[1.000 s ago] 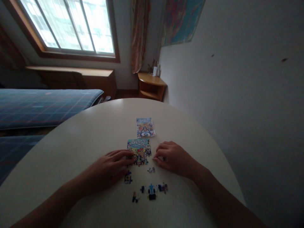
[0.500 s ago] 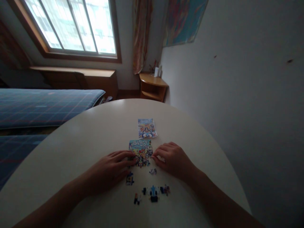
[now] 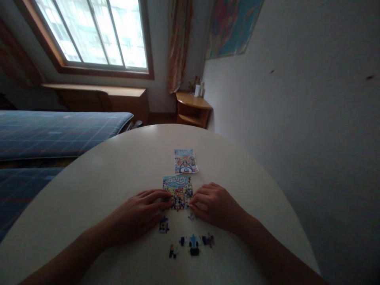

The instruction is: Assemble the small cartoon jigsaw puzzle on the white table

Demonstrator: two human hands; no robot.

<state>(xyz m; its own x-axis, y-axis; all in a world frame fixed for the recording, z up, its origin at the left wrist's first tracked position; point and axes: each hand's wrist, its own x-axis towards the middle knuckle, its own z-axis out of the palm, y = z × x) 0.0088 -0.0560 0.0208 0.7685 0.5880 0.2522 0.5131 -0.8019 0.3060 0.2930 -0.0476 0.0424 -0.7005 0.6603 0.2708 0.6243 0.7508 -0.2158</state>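
A partly joined jigsaw puzzle [image 3: 177,187] with "Bluey" lettering and many small cartoon figures lies flat in front of me. My left hand [image 3: 147,209] rests at its left edge, fingers stretched out, with the fingertips on the border. At the lower right corner, the thumb and fingers of my right hand [image 3: 214,202] pinch a small jigsaw piece [image 3: 187,206], mostly hidden by the fingertips. A pale loose piece [image 3: 191,217] sits just below that hand. Another loose piece [image 3: 163,225], blue and yellow, lies under my left fingers.
Nearer me lie a blue and black cluster of pieces [image 3: 194,243], a purplish piece [image 3: 209,240] and a dark and white piece [image 3: 173,251]. A printed picture packet [image 3: 185,161] lies beyond the puzzle. The round white table [image 3: 118,158] has a plaid mattress [image 3: 65,132] beyond its left side.
My right hand has moved slightly down along the puzzle's right edge, its fingertips now at the lower corner. My left hand stays at the left edge. The view has shifted a little.
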